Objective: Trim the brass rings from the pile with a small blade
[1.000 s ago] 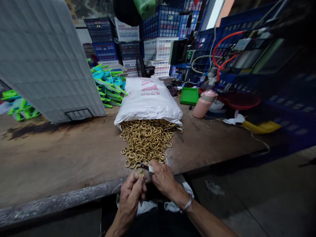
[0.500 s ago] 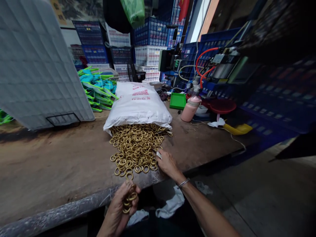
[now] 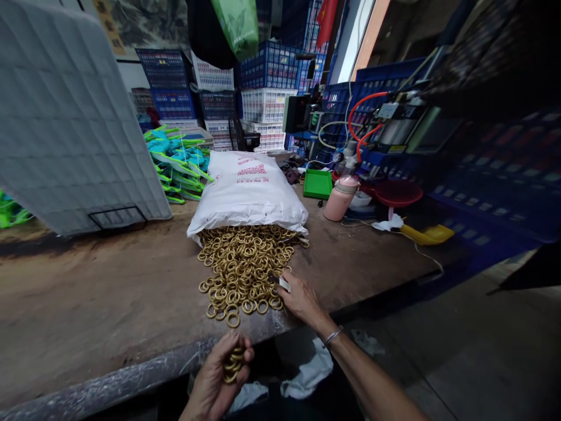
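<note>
A heap of gold-coloured rings (image 3: pixel 245 260) spills onto the workbench from the mouth of a white sack (image 3: pixel 252 199) with red print. My left hand (image 3: pixel 213 374), just off the bench's front edge, is curled around several gold rings (image 3: pixel 233 367). At the heap's right side, my right hand (image 3: pixel 301 298) is closed on a small tool (image 3: pixel 280 282) with a dark tip and a pale part; its exact kind is unclear. The dark tip is over the rings. One loose ring (image 3: pixel 233 320) lies at the heap's near edge.
A grey padded panel (image 3: pixel 83 128) stands at left, beside green and blue hangers (image 3: pixel 182 164). Right of the sack are a green tray (image 3: pixel 318 184), a pink bottle (image 3: pixel 340 200), a red dish (image 3: pixel 398 193) and a yellow scoop (image 3: pixel 427 234). Stacked crates (image 3: pixel 267 108) fill the back.
A ring at my left fingertips now lies apart from them at the heap's edge, or the hand has drawn back from it. The right hand's dark tool tip shows more. The view has shifted slightly.
</note>
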Available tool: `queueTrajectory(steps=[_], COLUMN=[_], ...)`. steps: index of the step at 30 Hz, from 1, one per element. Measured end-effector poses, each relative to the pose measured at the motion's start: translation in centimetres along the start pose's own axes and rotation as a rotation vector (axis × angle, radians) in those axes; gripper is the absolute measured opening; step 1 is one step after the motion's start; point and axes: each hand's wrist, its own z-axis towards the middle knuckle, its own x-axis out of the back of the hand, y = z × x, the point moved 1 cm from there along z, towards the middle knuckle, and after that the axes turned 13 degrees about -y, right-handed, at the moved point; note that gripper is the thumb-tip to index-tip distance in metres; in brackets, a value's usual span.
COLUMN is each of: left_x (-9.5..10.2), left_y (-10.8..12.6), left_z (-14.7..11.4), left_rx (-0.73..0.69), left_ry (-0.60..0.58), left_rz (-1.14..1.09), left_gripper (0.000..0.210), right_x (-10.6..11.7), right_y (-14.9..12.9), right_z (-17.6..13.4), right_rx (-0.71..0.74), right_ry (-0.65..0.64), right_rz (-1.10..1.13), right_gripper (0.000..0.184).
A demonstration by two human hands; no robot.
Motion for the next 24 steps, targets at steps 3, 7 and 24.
queueTrajectory(steps=[3, 7, 24], left_x=[-0.2, -1.0, -2.3], left_y=[0.2, 0.4, 0.7], left_z=[0.1, 0.4, 2.2], left_rx=[0.000, 0.017, -0.278], left_ry=[-0.031, -0.033, 0.133], left_rz=[0.036, 0.074, 0.752], left_gripper=[0.017, 0.028, 0.033], right_x=[-0.1, -0.2, -1.3], right_y=[-0.1, 0.1, -6.3], right_z=[0.1, 0.3, -4.0], right_rx=[0.013, 0.028, 0.404], right_ry=[-0.007, 0.003, -0.133], right_rz=[-0.045, 0.001, 0.609], right_gripper=[0.008, 0.007, 0.020])
